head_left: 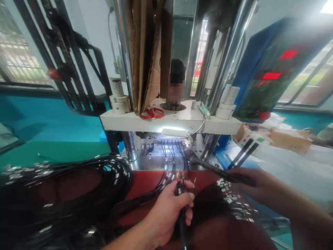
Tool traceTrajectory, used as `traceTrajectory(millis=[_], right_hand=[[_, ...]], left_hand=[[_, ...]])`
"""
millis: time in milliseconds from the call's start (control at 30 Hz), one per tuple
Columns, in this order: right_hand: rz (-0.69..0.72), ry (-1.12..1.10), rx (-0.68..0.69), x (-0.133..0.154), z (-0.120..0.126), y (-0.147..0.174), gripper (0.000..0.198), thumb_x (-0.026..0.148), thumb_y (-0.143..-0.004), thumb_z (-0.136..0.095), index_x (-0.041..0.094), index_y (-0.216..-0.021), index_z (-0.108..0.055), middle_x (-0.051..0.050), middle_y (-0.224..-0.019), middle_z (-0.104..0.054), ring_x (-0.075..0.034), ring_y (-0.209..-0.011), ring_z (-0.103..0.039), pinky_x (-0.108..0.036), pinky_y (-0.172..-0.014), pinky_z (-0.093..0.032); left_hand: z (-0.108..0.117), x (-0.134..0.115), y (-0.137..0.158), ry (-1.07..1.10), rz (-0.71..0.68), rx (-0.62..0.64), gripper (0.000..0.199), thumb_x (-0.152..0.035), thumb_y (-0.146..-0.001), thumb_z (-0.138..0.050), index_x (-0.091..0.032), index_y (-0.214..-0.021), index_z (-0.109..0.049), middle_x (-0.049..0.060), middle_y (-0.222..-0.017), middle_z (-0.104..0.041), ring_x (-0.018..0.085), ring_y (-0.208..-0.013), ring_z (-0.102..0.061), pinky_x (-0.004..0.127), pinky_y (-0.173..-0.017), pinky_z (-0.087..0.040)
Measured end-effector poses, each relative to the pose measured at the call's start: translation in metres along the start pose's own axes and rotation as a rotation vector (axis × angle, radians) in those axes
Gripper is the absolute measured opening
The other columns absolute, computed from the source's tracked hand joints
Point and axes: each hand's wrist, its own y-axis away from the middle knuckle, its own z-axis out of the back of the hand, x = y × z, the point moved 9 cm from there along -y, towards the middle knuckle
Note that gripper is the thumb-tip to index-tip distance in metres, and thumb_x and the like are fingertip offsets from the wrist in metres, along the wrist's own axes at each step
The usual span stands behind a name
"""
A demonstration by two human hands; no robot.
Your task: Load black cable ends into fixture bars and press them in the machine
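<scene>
Near the bottom middle, my left hand [171, 208] is closed around a bundle of thin black cables [181, 220] with small metal ends. My right hand [253, 182] grips the rear of a long dark tool with a wider front end [217, 168]; blur hides its exact kind. The tool's front end reaches over the right part of the metal press bed [142, 160]. In the lit mould [166, 146] on that bed, several thin black cables [170, 152] lie side by side and run forward towards my left hand.
A large coil of black cables [117, 170] lies at left, more cable ends [235, 201] at right. Overhead is the white press plate [171, 123] with red-handled scissors [152, 113], cardboard [151, 69] and a lamp [174, 133]. A control box [267, 66] stands right; another person [177, 81] is behind.
</scene>
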Motion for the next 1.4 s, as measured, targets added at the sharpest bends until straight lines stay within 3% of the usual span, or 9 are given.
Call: traceTrajectory(millis=[133, 200, 267, 367, 467, 633, 867, 1067, 1400], right_hand=[[-0.123, -0.406, 0.05, -0.006, -0.014, -0.002, 0.039, 0.039, -0.077, -0.071, 0.023, -0.111, -0.063, -0.001, -0.067, -0.065, -0.013, -0.051, -0.054, -0.021, -0.041, -0.038], [-0.113, -0.565, 0.034, 0.006, -0.036, -0.011, 0.039, 0.039, -0.076, -0.072, 0.022, -0.11, -0.061, 0.004, -0.059, -0.055, -0.006, -0.041, -0.039, -0.018, -0.035, -0.027], [-0.055, -0.712, 0.058, 0.025, -0.066, -0.021, 0.038, 0.041, -0.081, -0.067, 0.022, -0.113, -0.059, 0.007, -0.056, -0.046, -0.004, -0.039, -0.032, -0.017, -0.035, -0.024], [-0.013, -0.834, -0.019, 0.039, -0.098, -0.032, 0.036, 0.046, -0.087, -0.057, 0.021, -0.113, -0.058, 0.005, -0.065, -0.05, -0.004, -0.041, -0.033, -0.015, -0.033, -0.024], [-0.055, -0.893, -0.063, 0.036, -0.115, -0.032, 0.039, 0.05, -0.09, -0.05, 0.021, -0.114, -0.058, 0.005, -0.061, -0.049, -0.004, -0.039, -0.032, -0.014, -0.031, -0.021], [-0.043, -0.898, -0.042, 0.035, -0.119, -0.028, 0.041, 0.051, -0.093, -0.044, 0.021, -0.119, -0.056, 0.01, -0.043, -0.035, -0.006, -0.035, -0.028, -0.013, -0.03, -0.022], [-0.027, -0.86, -0.054, 0.041, -0.114, -0.027, 0.04, 0.052, -0.091, -0.048, 0.023, -0.116, -0.058, 0.004, -0.061, -0.05, -0.004, -0.039, -0.037, -0.014, -0.032, -0.028], [-0.035, -0.792, -0.053, 0.039, -0.114, -0.026, 0.044, 0.054, -0.09, -0.047, 0.023, -0.118, -0.058, 0.007, -0.048, -0.041, -0.007, -0.037, -0.036, -0.014, -0.032, -0.028], [0.027, -0.767, -0.023, 0.045, -0.117, -0.025, 0.038, 0.05, -0.093, -0.044, 0.022, -0.116, -0.057, 0.005, -0.062, -0.051, -0.006, -0.042, -0.037, -0.016, -0.037, -0.029]], left_hand=[[0.005, -0.004, 0.0, -0.02, -0.033, -0.053, 0.023, -0.026, -0.082, -0.061, -0.019, -0.1, -0.049, -0.007, -0.062, -0.05, 0.004, -0.039, -0.042, 0.017, -0.037, -0.034], [0.008, -0.007, 0.001, -0.059, -0.051, -0.096, 0.026, -0.036, -0.083, -0.063, -0.02, -0.099, -0.05, -0.008, -0.06, -0.049, 0.004, -0.036, -0.04, 0.016, -0.035, -0.032], [0.011, -0.011, 0.002, -0.1, -0.061, -0.134, 0.031, -0.043, -0.081, -0.064, -0.021, -0.098, -0.05, -0.008, -0.058, -0.049, 0.003, -0.033, -0.039, 0.015, -0.032, -0.03], [0.014, -0.015, 0.004, -0.144, -0.076, -0.181, 0.032, -0.047, -0.08, -0.064, -0.019, -0.092, -0.053, -0.008, -0.055, -0.049, 0.004, -0.03, -0.04, 0.015, -0.029, -0.03], [0.014, -0.018, 0.005, -0.175, -0.09, -0.197, 0.031, -0.048, -0.082, -0.061, -0.018, -0.087, -0.054, -0.008, -0.053, -0.049, 0.005, -0.03, -0.043, 0.015, -0.028, -0.032], [0.009, -0.01, 0.001, -0.199, -0.041, -0.144, 0.027, -0.046, -0.085, -0.056, -0.019, -0.083, -0.052, -0.006, -0.058, -0.053, 0.007, -0.03, -0.046, 0.015, -0.026, -0.031], [0.003, -0.001, -0.003, -0.198, 0.005, -0.075, 0.026, -0.043, -0.084, -0.057, -0.018, -0.079, -0.053, -0.005, -0.057, -0.054, 0.006, -0.03, -0.044, 0.015, -0.028, -0.032], [0.0, 0.0, -0.002, -0.198, -0.003, -0.046, 0.025, -0.043, -0.084, -0.058, -0.018, -0.079, -0.054, -0.004, -0.057, -0.054, 0.005, -0.03, -0.044, 0.014, -0.028, -0.032], [0.0, 0.001, -0.003, -0.207, 0.004, -0.024, 0.024, -0.039, -0.085, -0.056, -0.017, -0.078, -0.055, -0.004, -0.057, -0.053, 0.005, -0.031, -0.044, 0.015, -0.028, -0.032]])
